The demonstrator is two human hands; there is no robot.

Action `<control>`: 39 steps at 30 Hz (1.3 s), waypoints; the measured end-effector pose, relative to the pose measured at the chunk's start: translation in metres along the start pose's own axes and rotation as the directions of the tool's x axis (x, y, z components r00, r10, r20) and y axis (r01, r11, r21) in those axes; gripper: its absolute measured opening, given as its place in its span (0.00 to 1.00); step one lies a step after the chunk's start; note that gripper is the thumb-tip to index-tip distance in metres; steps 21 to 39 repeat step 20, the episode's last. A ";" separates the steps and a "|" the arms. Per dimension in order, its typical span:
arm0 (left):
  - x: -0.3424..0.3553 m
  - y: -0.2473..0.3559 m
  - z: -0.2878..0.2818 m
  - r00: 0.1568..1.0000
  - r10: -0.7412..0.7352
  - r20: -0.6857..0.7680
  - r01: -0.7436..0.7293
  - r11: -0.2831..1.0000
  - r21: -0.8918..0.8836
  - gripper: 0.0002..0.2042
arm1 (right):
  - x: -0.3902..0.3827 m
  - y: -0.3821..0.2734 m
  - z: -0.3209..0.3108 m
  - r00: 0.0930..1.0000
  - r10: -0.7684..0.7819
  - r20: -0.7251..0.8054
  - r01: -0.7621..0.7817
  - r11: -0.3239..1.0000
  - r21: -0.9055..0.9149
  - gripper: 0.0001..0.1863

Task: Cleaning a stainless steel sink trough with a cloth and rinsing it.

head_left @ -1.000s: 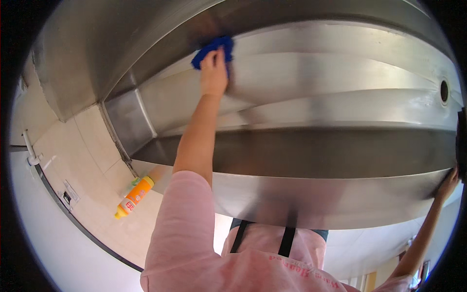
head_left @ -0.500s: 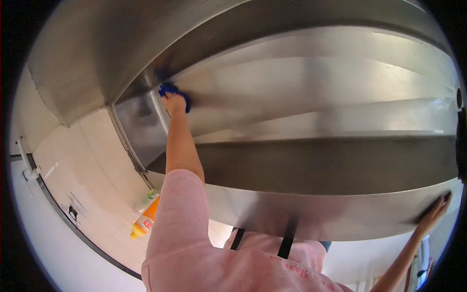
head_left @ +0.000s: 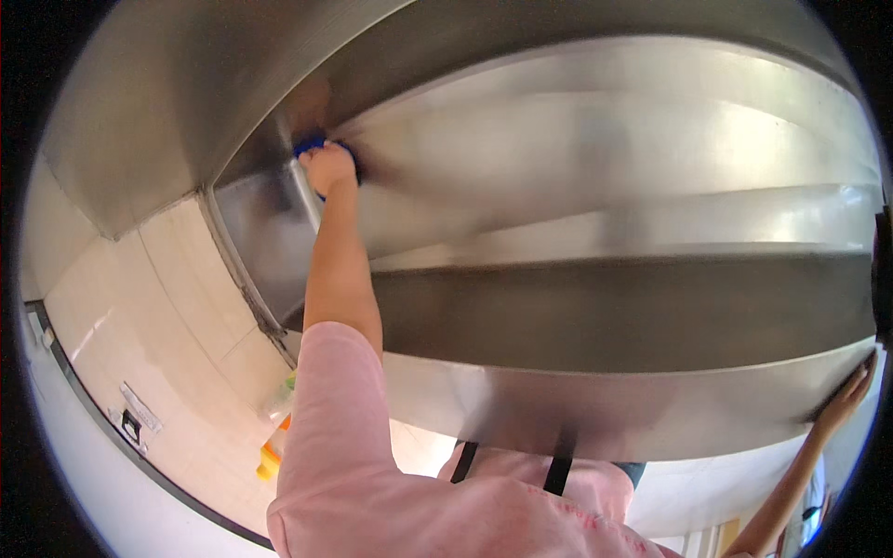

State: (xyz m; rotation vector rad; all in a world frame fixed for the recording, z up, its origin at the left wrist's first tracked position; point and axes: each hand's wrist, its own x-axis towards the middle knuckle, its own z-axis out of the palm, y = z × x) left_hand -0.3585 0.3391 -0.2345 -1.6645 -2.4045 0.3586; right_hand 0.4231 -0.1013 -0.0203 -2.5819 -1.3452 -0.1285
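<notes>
My left hand (head_left: 331,167) is closed on a blue cloth (head_left: 308,147), most of which is hidden under the palm. It presses the cloth into the inner left corner of a large stainless steel hollow (head_left: 484,177) with long sloping faces. At the far right, my right hand (head_left: 845,395) lies against the outer metal front panel (head_left: 614,400), fingers stretched along its surface, holding nothing.
A bottle with an orange body and yellow cap (head_left: 269,458) is partly hidden behind my left sleeve. Beige wall tiles (head_left: 177,288) run along the left, with a small black fitting (head_left: 131,426) lower down. The hollow's raised metal rim (head_left: 651,371) curves in front of me.
My left hand and the blue cloth have shifted slightly up toward the corner. My right hand remains on the panel, and the whole view has tilted a little.
</notes>
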 end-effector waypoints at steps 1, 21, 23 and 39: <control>-0.009 0.012 -0.015 1.000 -0.003 0.020 0.004 0.999 -0.036 0.20 | -0.004 -0.004 -0.007 1.000 0.013 -0.017 -0.013 1.000 0.021 0.26; -0.345 0.292 -0.317 0.108 0.993 -0.047 0.296 -0.077 -0.952 0.18 | -0.068 -0.073 -0.047 0.962 0.199 -0.185 -0.202 0.979 0.000 0.21; -0.345 0.292 -0.317 0.108 0.993 -0.047 0.296 -0.077 -0.952 0.18 | -0.068 -0.073 -0.047 0.962 0.199 -0.185 -0.202 0.979 0.000 0.21; -0.345 0.292 -0.317 0.108 0.993 -0.047 0.296 -0.077 -0.952 0.18 | -0.068 -0.073 -0.047 0.962 0.199 -0.185 -0.202 0.979 0.000 0.21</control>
